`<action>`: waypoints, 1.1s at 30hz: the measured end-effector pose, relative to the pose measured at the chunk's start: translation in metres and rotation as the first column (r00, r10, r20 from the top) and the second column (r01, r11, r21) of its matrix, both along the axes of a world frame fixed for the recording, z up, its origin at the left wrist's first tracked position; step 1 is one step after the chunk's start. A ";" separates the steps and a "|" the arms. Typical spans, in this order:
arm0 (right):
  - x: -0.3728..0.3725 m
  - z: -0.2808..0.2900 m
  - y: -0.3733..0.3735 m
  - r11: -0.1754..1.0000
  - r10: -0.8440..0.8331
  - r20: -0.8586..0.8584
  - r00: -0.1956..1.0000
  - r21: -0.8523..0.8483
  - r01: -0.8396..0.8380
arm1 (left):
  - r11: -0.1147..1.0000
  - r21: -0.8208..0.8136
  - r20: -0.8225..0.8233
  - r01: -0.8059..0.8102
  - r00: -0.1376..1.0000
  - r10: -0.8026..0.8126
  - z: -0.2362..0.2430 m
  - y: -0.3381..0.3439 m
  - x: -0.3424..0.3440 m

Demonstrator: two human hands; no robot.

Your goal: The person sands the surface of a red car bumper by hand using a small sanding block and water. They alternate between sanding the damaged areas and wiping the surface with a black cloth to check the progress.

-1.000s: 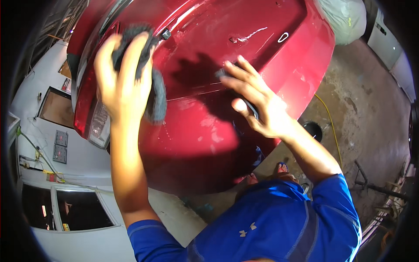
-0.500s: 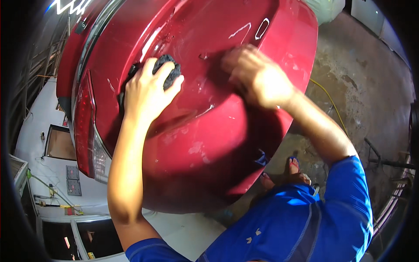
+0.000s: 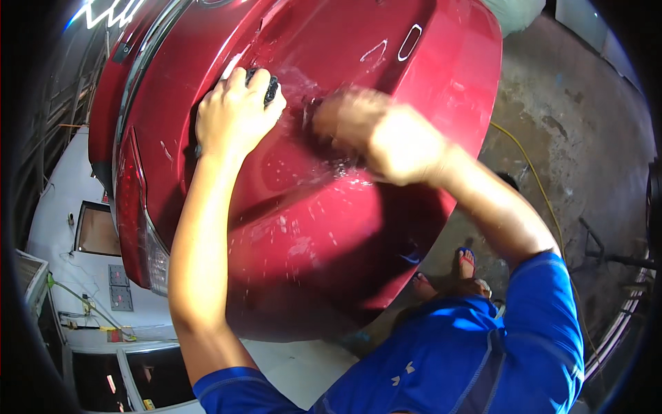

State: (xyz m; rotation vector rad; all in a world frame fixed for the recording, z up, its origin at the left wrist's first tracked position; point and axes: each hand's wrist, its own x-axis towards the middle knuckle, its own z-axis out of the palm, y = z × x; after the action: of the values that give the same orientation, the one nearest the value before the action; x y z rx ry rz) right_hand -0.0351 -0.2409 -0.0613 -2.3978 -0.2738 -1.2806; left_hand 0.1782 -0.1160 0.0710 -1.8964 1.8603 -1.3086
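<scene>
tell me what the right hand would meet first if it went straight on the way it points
Probably the left hand, on its thumb side, near the dark pad it holds. The right hand is blurred and its depth unclear, so the red car panel might come first.

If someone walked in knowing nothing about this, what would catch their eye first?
Probably the big red car, glossy and wet, filling the middle of the view. On its upper part the left hand grips a dark cloth, with the blurred right hand to its right. The bright blue shirt stands out along the bottom.
</scene>
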 end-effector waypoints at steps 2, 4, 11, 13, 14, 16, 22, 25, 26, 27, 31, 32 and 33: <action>-0.002 -0.005 -0.038 0.982 -0.180 -0.050 0.982 0.049 0.182 | 0.999 -0.041 -0.005 0.013 1.000 -0.013 -0.004 -0.002 -0.004; 0.003 0.000 -0.010 0.993 -0.116 -0.029 0.993 0.003 0.116 | 0.999 -0.051 -0.036 -0.012 0.999 0.010 -0.008 0.001 0.000; -0.003 -0.002 -0.039 0.970 -0.224 -0.033 0.974 -0.105 0.220 | 0.996 -0.085 -0.020 0.017 1.000 -0.019 -0.009 -0.001 -0.006; -0.012 -0.004 0.011 0.995 -0.040 -0.032 0.999 -0.096 0.037 | 0.996 -0.081 -0.050 -0.022 0.999 0.017 -0.012 0.008 -0.005; -0.015 -0.008 0.016 0.997 0.017 -0.036 0.999 -0.068 -0.020 | 0.996 -0.076 -0.062 -0.034 0.998 0.030 -0.012 0.010 -0.005; -0.022 -0.011 -0.012 0.984 -0.169 -0.051 0.984 -0.060 0.166 | 0.996 -0.084 -0.047 0.017 0.999 -0.021 -0.011 0.011 -0.007; -0.033 -0.003 0.030 0.965 -0.213 -0.111 0.971 -0.180 0.191 | 0.996 -0.088 -0.053 0.029 0.998 -0.034 -0.011 0.011 -0.005; -0.046 -0.010 -0.011 0.973 -0.229 -0.170 0.959 -0.080 0.218 | 0.996 -0.081 -0.057 0.033 0.998 -0.038 -0.012 0.011 -0.007; -0.048 -0.012 -0.033 0.905 -0.414 -0.119 0.902 -0.157 0.395 | 0.995 -0.089 -0.054 0.034 0.998 -0.039 -0.011 0.007 -0.009; -0.049 -0.015 -0.055 0.800 -0.584 -0.070 0.809 -0.221 0.558 | 0.994 -0.095 -0.062 0.045 0.997 -0.051 -0.011 0.003 -0.012; -0.036 -0.011 0.019 0.950 -0.271 -0.136 0.953 -0.199 0.242 | 0.997 -0.076 -0.115 -0.022 0.993 0.013 -0.012 0.008 -0.008; -0.036 -0.013 0.007 0.931 -0.333 -0.131 0.934 -0.204 0.303 | 0.998 -0.059 -0.124 -0.021 0.992 0.013 -0.012 0.010 -0.009; -0.036 -0.016 -0.008 0.908 -0.392 -0.126 0.911 -0.209 0.362 | 0.999 -0.041 -0.134 -0.021 0.991 0.015 -0.012 0.013 -0.010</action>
State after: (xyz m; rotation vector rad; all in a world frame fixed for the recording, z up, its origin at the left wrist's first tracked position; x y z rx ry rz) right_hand -0.0715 -0.2493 -0.0775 -2.7953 0.1419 -1.2444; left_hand 0.1681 -0.1031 0.0592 -2.0647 1.8862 -1.2543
